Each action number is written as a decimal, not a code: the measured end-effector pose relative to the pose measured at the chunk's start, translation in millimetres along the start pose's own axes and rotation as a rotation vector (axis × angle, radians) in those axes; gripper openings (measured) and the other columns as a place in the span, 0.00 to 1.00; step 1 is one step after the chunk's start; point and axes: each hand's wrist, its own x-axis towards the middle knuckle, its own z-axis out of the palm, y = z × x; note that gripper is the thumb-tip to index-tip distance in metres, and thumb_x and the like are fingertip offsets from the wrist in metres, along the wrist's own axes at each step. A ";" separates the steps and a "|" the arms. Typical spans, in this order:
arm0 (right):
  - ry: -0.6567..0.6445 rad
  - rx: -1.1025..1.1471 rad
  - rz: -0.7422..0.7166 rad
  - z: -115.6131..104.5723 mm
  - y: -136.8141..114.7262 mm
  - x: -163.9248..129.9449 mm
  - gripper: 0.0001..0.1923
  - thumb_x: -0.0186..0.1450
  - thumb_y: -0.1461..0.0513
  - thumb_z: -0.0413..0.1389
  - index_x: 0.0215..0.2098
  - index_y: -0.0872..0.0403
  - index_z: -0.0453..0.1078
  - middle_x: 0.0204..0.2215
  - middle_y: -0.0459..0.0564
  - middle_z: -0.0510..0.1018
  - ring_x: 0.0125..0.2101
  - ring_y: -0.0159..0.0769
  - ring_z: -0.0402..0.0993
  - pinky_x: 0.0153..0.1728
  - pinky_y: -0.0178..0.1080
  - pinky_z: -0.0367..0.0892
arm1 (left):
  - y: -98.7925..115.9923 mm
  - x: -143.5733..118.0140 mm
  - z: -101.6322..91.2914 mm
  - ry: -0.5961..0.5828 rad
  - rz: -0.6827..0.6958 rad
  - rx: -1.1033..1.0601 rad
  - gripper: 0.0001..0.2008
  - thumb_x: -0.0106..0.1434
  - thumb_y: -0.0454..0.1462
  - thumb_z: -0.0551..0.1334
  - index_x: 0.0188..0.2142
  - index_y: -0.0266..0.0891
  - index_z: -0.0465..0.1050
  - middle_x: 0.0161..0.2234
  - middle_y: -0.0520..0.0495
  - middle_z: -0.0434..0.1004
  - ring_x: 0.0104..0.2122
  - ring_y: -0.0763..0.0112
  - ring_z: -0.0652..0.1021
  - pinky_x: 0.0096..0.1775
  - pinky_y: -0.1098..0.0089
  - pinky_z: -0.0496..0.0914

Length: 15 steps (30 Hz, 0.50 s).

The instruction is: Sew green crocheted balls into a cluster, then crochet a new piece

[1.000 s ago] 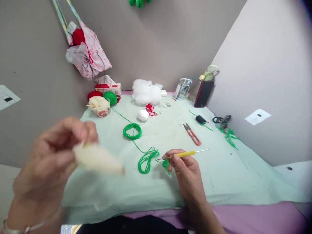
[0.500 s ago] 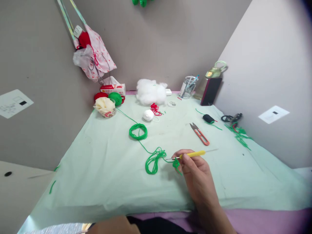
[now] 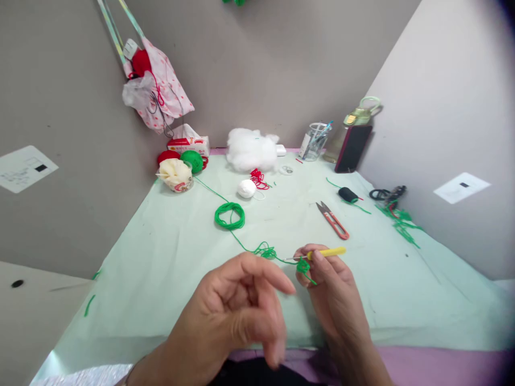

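The left hand [image 3: 237, 308] hangs above the near edge of the table, empty, its fingers loosely curled and parted with nothing between them, the fingertips pointing toward two o'clock. Just off those fingertips, at about two o'clock and close by, sits the small green crochet piece [image 3: 304, 266], pinched against the right hand [image 3: 333, 289]. That hand is closed around the yellow crochet hook [image 3: 322, 253], thumb and forefinger clamped on the handle. The hook's long axis runs nearly level across the view, from nine o'clock to three o'clock: the thin metal tip points toward nine o'clock, at the left hand, and the yellow handle end sticks out toward three o'clock. From the piece a strand of green yarn [image 3: 263, 250] trails off toward ten o'clock, through a loose tangle on the pale green tablecloth [image 3: 169, 257], then on to a neat green coil [image 3: 229, 215] farther back. The tangle lies at twelve o'clock from the left hand, nearer to it than to the right. Farther right, at one o'clock from the right hand and apart from it, red thread snips [image 3: 333, 220] lie flat, blades toward eleven o'clock.
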 end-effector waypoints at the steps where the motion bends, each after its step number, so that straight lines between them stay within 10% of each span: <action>1: 0.004 0.011 0.003 0.5 -1.8 0.1 0.10 0.59 0.54 0.70 0.32 0.52 0.82 0.29 0.50 0.79 0.22 0.27 0.66 0.21 0.31 0.62 | 13.6 12.8 11.6 0.005 0.032 -0.020 0.13 0.60 0.48 0.73 0.42 0.49 0.79 0.20 0.57 0.63 0.17 0.79 0.63 0.24 0.73 0.68; 6: 0.013 0.041 0.000 4.3 -10.2 -2.4 0.10 0.59 0.55 0.70 0.31 0.53 0.81 0.28 0.50 0.78 0.20 0.24 0.63 0.20 0.31 0.61 | 25.9 34.8 31.8 0.092 0.026 -0.104 0.14 0.55 0.44 0.77 0.38 0.47 0.79 0.23 0.57 0.60 0.18 0.79 0.61 0.16 0.78 0.66; 10: -0.003 -0.006 -0.068 9.0 -11.4 -12.2 0.10 0.62 0.54 0.68 0.32 0.52 0.82 0.29 0.50 0.79 0.20 0.25 0.66 0.21 0.32 0.62 | 13.1 41.5 29.3 0.158 0.047 -0.135 0.18 0.60 0.52 0.72 0.43 0.47 0.79 0.36 0.48 0.72 0.41 0.64 0.77 0.40 0.64 0.81; 15: -0.137 -0.034 -0.150 16.7 -7.8 -25.1 0.08 0.66 0.55 0.65 0.34 0.51 0.83 0.28 0.48 0.79 0.20 0.26 0.69 0.22 0.33 0.62 | 12.6 59.8 39.5 0.204 0.108 -0.290 0.19 0.67 0.58 0.62 0.44 0.50 0.80 0.53 0.44 0.76 0.66 0.52 0.67 0.59 0.50 0.72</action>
